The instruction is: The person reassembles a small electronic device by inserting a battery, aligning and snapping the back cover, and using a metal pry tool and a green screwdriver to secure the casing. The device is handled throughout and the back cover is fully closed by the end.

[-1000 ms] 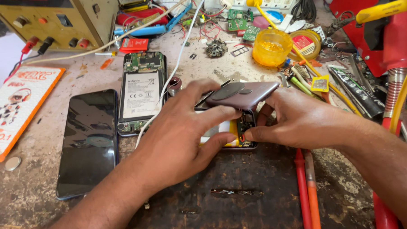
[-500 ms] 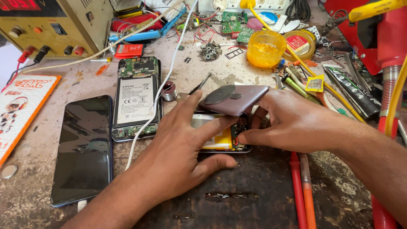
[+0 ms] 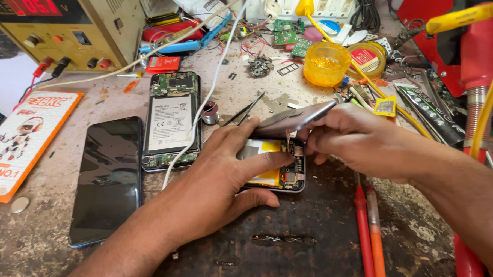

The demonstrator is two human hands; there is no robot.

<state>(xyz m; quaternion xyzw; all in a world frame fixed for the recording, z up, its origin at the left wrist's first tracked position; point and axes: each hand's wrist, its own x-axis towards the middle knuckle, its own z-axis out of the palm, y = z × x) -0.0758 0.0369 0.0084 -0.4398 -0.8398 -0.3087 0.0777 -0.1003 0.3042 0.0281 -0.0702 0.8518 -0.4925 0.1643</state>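
An opened phone [image 3: 283, 175] with a yellow-labelled battery lies on the dark mat at the middle of the bench. My left hand [image 3: 221, 183] presses down on it, thumb across the battery. A grey back cover [image 3: 292, 119] is tilted up over the phone's far edge, and my right hand [image 3: 356, 140] grips its right end with fingers down at the phone's corner. Black tweezers [image 3: 244, 110] lie just behind the cover.
A second opened phone [image 3: 172, 122] and a black phone face up [image 3: 108, 179] lie to the left, next to an orange box [image 3: 25, 138]. A power supply [image 3: 62, 30] stands at the back left. A yellow cup [image 3: 326, 63], circuit boards, cables and two red-orange probes [image 3: 370, 232] surround the mat.
The back cover has tipped further, now seen nearly edge-on. My right hand has shifted slightly along the phone's right corner. My left hand stays pressed on the phone.
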